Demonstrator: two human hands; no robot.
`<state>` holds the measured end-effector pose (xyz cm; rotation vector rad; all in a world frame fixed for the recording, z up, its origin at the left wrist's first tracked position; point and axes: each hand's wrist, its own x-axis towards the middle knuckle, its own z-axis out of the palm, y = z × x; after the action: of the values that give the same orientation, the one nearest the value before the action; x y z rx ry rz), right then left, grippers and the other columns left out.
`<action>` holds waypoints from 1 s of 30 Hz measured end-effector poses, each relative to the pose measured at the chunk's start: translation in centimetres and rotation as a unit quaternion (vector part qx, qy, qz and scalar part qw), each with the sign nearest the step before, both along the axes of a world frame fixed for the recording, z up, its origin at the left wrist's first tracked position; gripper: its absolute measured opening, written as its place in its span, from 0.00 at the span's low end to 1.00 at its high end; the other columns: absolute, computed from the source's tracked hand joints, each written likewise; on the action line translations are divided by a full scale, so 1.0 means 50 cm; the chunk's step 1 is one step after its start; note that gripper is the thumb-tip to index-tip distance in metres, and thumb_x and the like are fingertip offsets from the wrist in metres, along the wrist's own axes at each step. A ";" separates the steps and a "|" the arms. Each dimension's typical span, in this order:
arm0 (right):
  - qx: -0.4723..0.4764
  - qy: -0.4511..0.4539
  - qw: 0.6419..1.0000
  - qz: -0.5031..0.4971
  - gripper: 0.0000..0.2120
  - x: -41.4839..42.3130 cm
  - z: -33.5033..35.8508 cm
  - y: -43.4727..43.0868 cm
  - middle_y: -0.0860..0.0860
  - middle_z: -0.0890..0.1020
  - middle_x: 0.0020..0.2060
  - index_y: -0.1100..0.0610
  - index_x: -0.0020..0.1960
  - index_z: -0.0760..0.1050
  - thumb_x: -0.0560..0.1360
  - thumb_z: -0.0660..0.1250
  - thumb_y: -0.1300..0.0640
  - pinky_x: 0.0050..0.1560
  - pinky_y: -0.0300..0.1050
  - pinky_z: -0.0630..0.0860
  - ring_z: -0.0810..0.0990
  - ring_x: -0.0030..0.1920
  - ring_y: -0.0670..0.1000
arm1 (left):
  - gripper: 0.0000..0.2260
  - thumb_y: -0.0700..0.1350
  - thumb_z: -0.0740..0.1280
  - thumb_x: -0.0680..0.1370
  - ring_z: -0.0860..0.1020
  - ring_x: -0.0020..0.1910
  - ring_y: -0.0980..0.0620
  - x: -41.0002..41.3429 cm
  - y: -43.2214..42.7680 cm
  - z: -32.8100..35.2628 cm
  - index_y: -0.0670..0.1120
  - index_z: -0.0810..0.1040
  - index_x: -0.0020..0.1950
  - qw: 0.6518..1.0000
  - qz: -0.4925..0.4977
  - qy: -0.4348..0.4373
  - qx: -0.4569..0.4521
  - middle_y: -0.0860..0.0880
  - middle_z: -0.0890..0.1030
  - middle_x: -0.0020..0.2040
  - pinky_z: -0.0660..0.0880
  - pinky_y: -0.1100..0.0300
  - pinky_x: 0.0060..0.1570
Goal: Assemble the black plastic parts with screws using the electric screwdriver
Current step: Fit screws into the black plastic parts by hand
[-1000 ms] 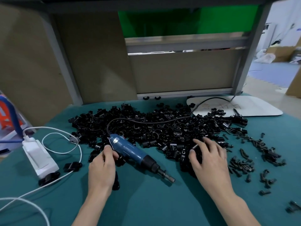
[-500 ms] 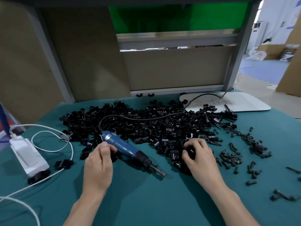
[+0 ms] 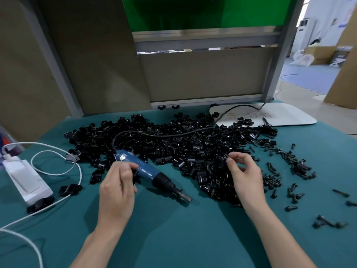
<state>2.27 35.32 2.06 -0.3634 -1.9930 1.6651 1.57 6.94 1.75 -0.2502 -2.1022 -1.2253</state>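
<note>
Left edge: a white plastic power adapter (image 3: pixel 25 180) lies on the teal cloth table cover (image 3: pixel 173 238), with a white cable (image 3: pixel 58 167) looping beside it. A broad stretch of cloth lies between the two forearms at the near edge.

The left hand (image 3: pixel 117 188) is curled, thumb and forefinger pinching a small black plastic piece (image 3: pixel 134 176) just beside the blue electric screwdriver (image 3: pixel 143 169). The tool lies flat on the cloth, tip toward the lower right. Its black cord (image 3: pixel 164 134) runs back over the heap of black plastic parts (image 3: pixel 173 144), which spreads across the middle.

The right hand (image 3: pixel 245 176) hangs over the heap's right side, fingertips drawn to a pinch; what they hold cannot be told. Loose black screws (image 3: pixel 280 171) scatter to the right. A flat white board (image 3: pixel 289 115) lies at the far right edge.

Brown partition panels (image 3: pixel 201 74) in a grey frame close the back.
</note>
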 end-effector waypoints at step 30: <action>0.287 -0.122 0.950 0.022 0.16 0.011 -0.012 -0.001 0.47 0.80 0.62 0.49 0.69 0.75 0.85 0.56 0.54 0.55 0.52 0.77 0.79 0.48 0.51 | 0.13 0.49 0.65 0.82 0.75 0.63 0.63 0.026 0.070 -0.014 0.66 0.74 0.63 0.984 -0.104 -0.142 0.020 0.66 0.76 0.62 0.71 0.67 0.56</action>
<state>2.82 35.28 1.46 -0.3163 -2.5671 1.0221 2.87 10.46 1.06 -0.2962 -2.3368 -1.4999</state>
